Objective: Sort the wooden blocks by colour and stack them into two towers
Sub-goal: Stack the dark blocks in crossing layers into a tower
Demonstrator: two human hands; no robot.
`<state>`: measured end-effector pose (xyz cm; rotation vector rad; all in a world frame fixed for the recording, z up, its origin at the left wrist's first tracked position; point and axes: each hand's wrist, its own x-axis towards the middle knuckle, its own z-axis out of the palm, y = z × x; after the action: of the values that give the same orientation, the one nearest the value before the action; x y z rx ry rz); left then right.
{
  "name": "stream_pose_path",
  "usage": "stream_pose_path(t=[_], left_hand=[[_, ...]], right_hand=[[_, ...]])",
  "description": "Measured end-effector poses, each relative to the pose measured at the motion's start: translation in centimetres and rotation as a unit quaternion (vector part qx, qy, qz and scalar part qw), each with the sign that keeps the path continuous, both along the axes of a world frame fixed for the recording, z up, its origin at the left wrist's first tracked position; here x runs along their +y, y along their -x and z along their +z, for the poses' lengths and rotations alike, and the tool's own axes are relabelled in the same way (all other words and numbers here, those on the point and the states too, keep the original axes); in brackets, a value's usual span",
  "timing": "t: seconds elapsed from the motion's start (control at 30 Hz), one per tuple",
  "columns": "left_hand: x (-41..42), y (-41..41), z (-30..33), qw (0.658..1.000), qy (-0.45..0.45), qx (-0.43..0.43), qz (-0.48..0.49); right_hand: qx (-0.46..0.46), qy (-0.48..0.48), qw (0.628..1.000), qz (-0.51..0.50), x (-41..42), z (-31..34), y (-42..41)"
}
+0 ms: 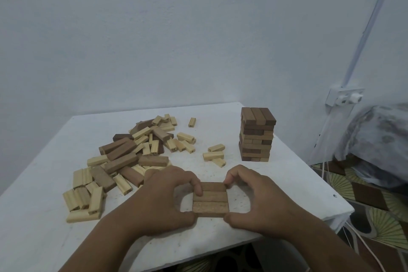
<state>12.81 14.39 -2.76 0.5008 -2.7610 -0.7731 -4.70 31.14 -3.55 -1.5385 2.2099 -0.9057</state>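
Your left hand and right hand pinch three brown blocks, long axes left-right, flat on the white counter by a pale wall.

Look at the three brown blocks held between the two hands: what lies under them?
The three brown blocks sit side by side on the white table. Whether another layer lies beneath is hidden. The left hand and right hand pinch their ends.

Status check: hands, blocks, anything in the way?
Left hand and right hand pinch a row of three brown blocks flat on table. Brown tower stands far right. Mixed pile left; path clear.
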Motion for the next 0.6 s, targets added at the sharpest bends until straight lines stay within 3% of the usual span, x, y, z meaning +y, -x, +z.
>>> stream_pose_path(t=[0.23, 0.37, 0.6], left_hand=[[0.8, 1.5, 2.2, 0.981, -0.135, 0.128, 0.048], [1.2, 4.3, 4.3, 0.967, -0.162, 0.19, 0.045], [1.4, 10.6, 7.8, 0.967, -0.142, 0.209, 0.042]], right_hand=[[-0.041, 0.145, 0.987, -0.059, 1.1, 2.5, 1.0], [-0.035, 0.254, 0.963, -0.083, 1.3, 4.4, 2.5], [-0.023, 0.339, 0.931, -0.132, 0.3, 5.8, 6.6]])
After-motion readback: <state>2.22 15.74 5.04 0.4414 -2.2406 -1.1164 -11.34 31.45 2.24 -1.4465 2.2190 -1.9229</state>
